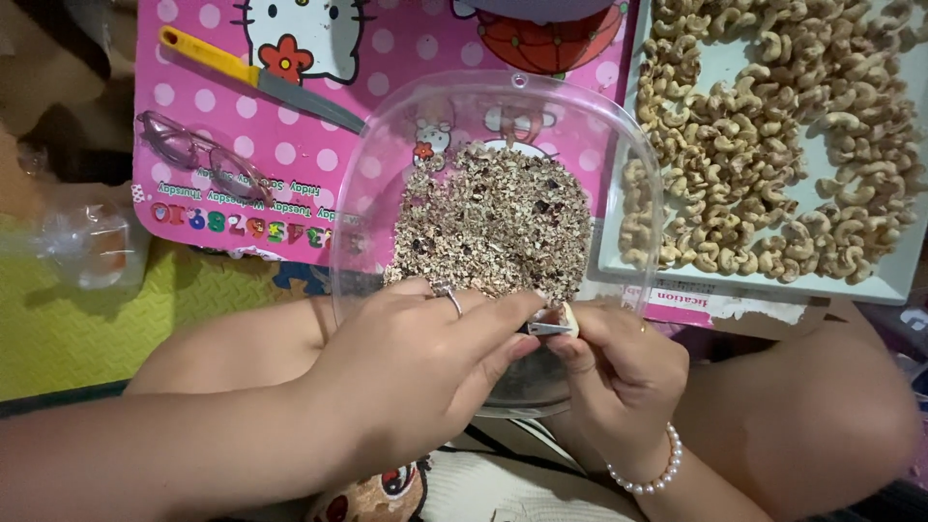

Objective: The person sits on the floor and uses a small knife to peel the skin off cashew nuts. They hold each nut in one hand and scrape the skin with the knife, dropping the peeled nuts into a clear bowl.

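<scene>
My left hand, with a ring on one finger, pinches a small metal blade between thumb and forefinger. My right hand, with a pearl bracelet at the wrist, holds a pale cashew nut against the blade. Both hands meet over the near rim of a clear plastic bowl, which holds a heap of brown peeled skins.
A white tray heaped with peeled cashews lies at the right. On the pink dotted board behind the bowl rest a yellow-handled knife and pink glasses. A clear plastic packet sits on the green mat at left.
</scene>
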